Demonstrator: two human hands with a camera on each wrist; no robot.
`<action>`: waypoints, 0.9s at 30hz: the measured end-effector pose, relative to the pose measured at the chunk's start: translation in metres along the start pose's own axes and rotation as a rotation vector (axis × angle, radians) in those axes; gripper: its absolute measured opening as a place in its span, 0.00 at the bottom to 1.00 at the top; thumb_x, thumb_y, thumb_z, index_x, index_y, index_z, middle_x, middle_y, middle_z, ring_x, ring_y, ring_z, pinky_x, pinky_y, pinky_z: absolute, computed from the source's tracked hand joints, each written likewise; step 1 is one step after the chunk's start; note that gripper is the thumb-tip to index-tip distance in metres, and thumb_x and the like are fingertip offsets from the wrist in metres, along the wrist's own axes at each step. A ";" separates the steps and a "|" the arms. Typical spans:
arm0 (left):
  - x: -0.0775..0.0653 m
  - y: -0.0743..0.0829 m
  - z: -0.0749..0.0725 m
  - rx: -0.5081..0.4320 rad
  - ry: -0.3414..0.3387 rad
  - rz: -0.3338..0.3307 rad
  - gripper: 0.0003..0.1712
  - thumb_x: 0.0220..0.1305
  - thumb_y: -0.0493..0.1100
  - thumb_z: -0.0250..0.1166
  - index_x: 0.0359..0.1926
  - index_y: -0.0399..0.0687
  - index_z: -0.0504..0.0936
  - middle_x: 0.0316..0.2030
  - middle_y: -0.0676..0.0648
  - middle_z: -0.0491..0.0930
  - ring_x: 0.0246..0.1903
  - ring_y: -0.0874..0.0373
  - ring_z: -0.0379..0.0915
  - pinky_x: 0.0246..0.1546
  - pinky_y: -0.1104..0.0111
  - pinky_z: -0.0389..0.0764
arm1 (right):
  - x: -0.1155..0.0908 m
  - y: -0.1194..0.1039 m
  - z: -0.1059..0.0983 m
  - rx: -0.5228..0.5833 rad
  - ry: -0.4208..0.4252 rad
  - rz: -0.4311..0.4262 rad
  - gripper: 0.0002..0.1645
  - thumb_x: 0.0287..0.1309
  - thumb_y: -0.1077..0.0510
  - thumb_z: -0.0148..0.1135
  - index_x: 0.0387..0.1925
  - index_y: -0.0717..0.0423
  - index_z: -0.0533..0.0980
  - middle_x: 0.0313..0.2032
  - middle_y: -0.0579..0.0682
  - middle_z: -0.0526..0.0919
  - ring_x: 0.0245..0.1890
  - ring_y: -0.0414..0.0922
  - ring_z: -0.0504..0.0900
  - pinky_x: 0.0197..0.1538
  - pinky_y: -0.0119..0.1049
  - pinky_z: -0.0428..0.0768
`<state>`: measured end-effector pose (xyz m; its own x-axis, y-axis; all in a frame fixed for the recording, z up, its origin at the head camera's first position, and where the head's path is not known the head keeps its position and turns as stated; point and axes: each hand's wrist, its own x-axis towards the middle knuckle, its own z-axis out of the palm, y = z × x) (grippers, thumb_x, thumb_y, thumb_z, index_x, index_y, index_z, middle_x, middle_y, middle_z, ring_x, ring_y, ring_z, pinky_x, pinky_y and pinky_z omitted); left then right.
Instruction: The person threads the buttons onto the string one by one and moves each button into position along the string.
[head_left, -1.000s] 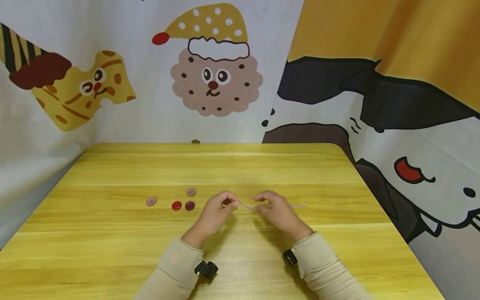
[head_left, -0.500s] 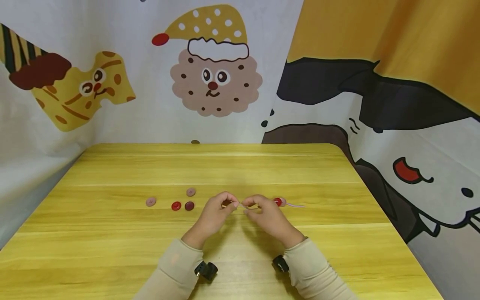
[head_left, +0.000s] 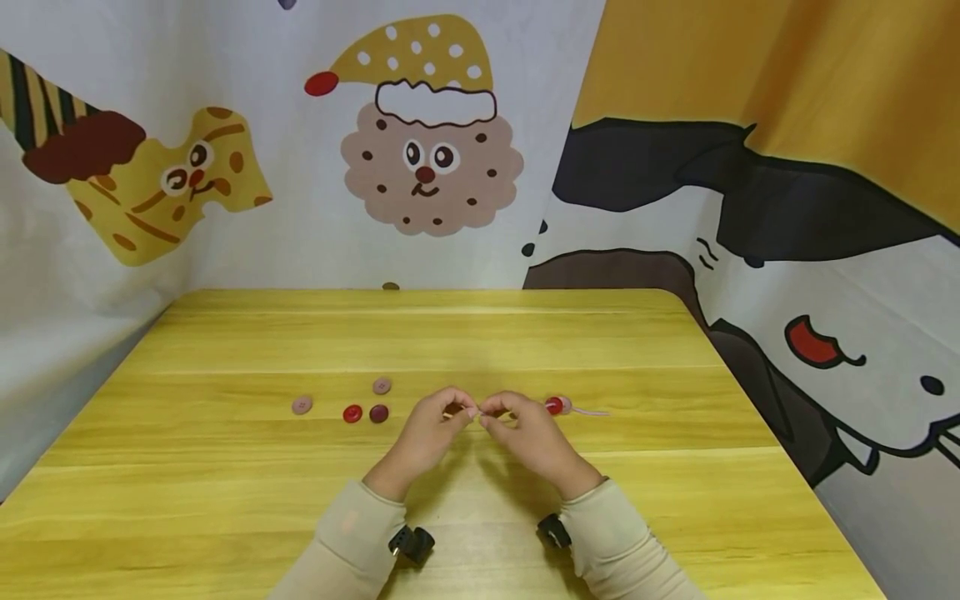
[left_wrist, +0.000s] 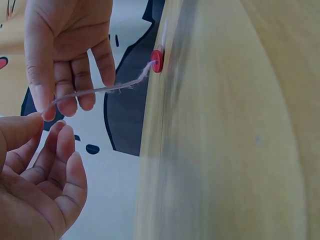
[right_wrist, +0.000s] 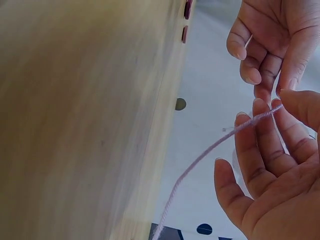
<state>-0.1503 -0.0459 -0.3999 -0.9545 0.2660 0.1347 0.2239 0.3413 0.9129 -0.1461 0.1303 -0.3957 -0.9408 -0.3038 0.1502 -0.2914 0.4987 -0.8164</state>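
Note:
Both hands meet tip to tip over the table in the head view. My left hand [head_left: 426, 427] pinches the end of a pale pink piece of yarn [left_wrist: 110, 89] between thumb and forefinger. Right beside those fingertips, my right hand [head_left: 531, 432] also pinches the yarn, its other fingers loosely bent in the right wrist view. From there the yarn runs right to a red button [head_left: 553, 406] threaded on it. A pale pink button [head_left: 566, 405] lies against the red one, and the yarn's tail extends past it on the tabletop.
Left of the hands lie loose buttons on the wooden table [head_left: 247, 500]: a red button [head_left: 352, 413], a dark maroon button [head_left: 378, 413] and two dusty pink ones, one farther back [head_left: 382, 386] and one farther left [head_left: 302, 405]. A cartoon-printed curtain [head_left: 300, 250] hangs behind.
My right hand has slid left along the yarn until its fingertips reach the left hand's. The threaded buttons it hid have come into view. The left hand has stayed nearly still.

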 end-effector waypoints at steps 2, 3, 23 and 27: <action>0.000 0.000 0.000 0.006 -0.002 0.005 0.04 0.69 0.37 0.59 0.37 0.44 0.79 0.37 0.50 0.79 0.40 0.57 0.73 0.45 0.59 0.74 | 0.000 0.000 0.001 0.003 0.001 0.003 0.05 0.63 0.61 0.62 0.41 0.54 0.81 0.38 0.46 0.83 0.45 0.44 0.80 0.48 0.44 0.78; -0.001 0.000 0.000 0.008 -0.003 0.004 0.04 0.69 0.37 0.59 0.37 0.45 0.79 0.37 0.50 0.79 0.40 0.57 0.73 0.45 0.59 0.74 | 0.000 -0.001 0.001 0.002 0.003 0.004 0.05 0.63 0.61 0.62 0.40 0.54 0.81 0.38 0.46 0.83 0.44 0.44 0.80 0.48 0.44 0.79; -0.001 -0.005 -0.008 0.005 -0.020 -0.054 0.07 0.69 0.42 0.60 0.43 0.44 0.80 0.41 0.49 0.79 0.43 0.53 0.74 0.41 0.60 0.76 | 0.001 0.000 0.006 -0.002 0.023 0.001 0.05 0.63 0.63 0.61 0.38 0.59 0.81 0.36 0.46 0.84 0.44 0.46 0.80 0.51 0.50 0.77; -0.001 -0.005 -0.014 0.011 -0.006 -0.069 0.09 0.69 0.42 0.60 0.45 0.43 0.79 0.42 0.49 0.79 0.43 0.53 0.73 0.40 0.61 0.76 | 0.001 0.000 0.006 0.010 0.026 0.018 0.05 0.63 0.63 0.61 0.38 0.60 0.81 0.36 0.46 0.84 0.44 0.46 0.80 0.52 0.51 0.76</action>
<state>-0.1536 -0.0608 -0.3989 -0.9666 0.2469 0.0695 0.1599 0.3684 0.9158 -0.1456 0.1254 -0.3983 -0.9502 -0.2732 0.1497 -0.2725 0.4962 -0.8244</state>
